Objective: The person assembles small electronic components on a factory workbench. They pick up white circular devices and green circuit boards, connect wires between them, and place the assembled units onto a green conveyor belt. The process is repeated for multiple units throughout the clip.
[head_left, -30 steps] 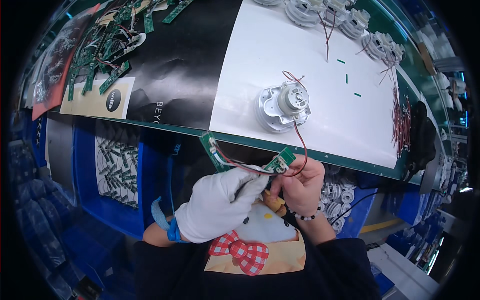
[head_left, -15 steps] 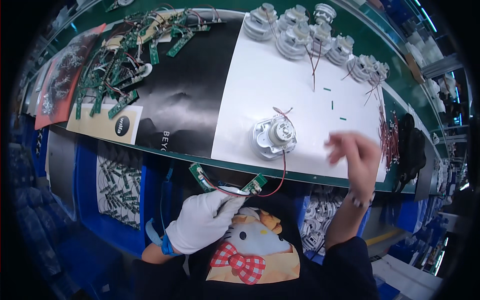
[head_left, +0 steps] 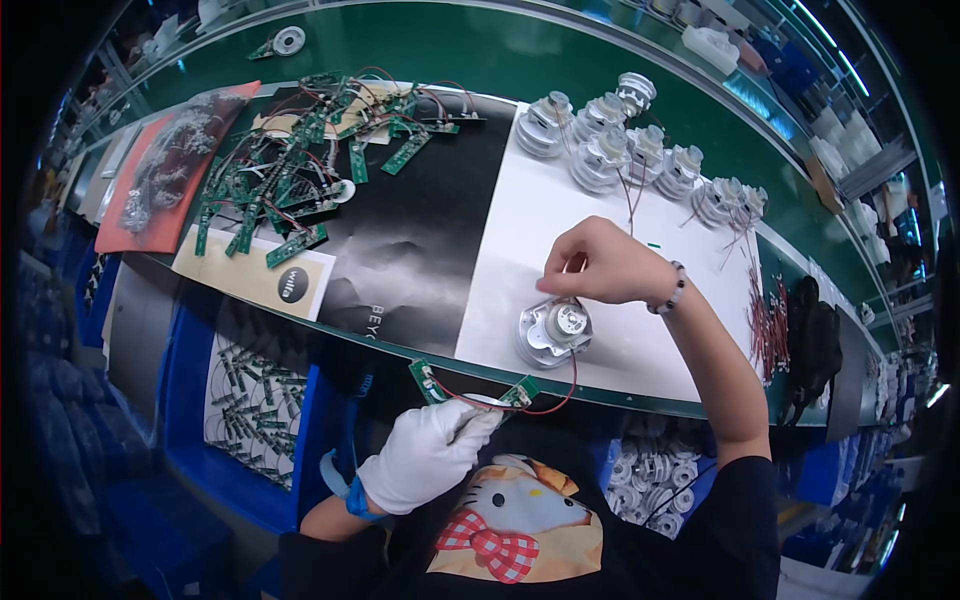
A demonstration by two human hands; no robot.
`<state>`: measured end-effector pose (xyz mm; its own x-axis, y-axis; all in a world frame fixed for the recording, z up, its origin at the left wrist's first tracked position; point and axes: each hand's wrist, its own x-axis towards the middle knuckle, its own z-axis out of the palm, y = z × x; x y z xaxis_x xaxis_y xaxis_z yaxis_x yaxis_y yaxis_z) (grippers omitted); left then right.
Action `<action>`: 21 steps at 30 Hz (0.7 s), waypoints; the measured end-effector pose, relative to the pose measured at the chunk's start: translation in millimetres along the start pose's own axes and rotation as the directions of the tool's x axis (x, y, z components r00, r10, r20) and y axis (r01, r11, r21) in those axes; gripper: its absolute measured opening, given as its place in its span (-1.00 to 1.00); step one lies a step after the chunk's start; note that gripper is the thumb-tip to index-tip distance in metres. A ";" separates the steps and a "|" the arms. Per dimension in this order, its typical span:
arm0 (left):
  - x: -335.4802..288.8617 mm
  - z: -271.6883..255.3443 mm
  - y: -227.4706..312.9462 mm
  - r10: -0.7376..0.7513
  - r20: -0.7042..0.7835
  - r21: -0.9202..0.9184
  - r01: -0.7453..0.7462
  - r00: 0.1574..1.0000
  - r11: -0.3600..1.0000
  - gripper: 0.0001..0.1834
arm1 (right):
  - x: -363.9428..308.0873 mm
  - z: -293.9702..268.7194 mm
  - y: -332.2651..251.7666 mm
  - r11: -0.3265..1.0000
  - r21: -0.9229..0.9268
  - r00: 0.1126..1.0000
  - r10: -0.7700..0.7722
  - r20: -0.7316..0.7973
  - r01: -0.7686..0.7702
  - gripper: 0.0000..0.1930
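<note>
Lettering (head_left: 293,285) on beige card (head_left: 236,268), black sheet (head_left: 420,215)

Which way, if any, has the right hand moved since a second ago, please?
Yes: judged against the white sheet, the right hand has moved forward, from short of its near edge to above it.

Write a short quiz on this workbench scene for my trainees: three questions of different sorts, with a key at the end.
1. True or false: the left hand and the right hand are both gloved.

2. Multiple choice: the motor assembly nearest the right hand rests on
a) the black sheet
b) the white sheet
c) the blue bin

3. Short answer: what does the left hand hold?

Key:
1. False; only the left hand is gloved, and the right is bare.
2. b
3. Green circuit boards with wires attached.
</note>
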<state>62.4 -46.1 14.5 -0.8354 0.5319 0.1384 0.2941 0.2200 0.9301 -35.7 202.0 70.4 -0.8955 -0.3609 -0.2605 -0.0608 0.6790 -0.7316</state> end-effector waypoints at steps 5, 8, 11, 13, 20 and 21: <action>-1.6 -8.7 2.5 -0.154 -0.008 -0.068 0.153 0.988 0.986 -0.89 | -25.5 4.8 -7.0 0.866 0.452 0.939 -0.054 -0.341 0.214 -0.85; -3.5 -11.4 1.3 -0.151 -0.012 -0.065 0.150 0.988 0.987 -0.88 | -36.0 10.5 -16.4 0.823 0.473 0.872 -0.054 -0.487 0.315 -0.85; -4.2 -11.2 -2.6 -0.072 -0.044 -0.017 0.071 0.996 0.997 -0.88 | -38.0 14.5 -20.0 0.814 0.426 0.822 -0.108 -0.559 0.396 -0.85; -2.5 -11.3 0.4 -0.092 -0.046 -0.036 0.090 0.995 0.995 -0.88 | -38.1 17.1 -24.2 0.798 0.396 0.787 -0.152 -0.598 0.455 -0.85; 9.0 -12.6 3.8 -0.333 -0.069 -0.303 0.298 0.940 0.905 -0.87 | -36.3 18.8 -42.3 0.812 0.222 0.728 -0.318 -0.607 0.539 -0.85; 9.9 -13.9 4.3 -0.315 -0.087 -0.289 0.279 0.945 0.916 -0.87 | -34.3 19.8 -41.0 0.838 0.236 0.768 -0.291 -0.570 0.492 -0.87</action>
<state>48.9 -51.3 24.6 -0.9226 0.3622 -0.1326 -0.0975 0.1135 0.9887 6.2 173.9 96.9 -0.9217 -0.1099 0.3719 -0.3877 0.2402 -0.8899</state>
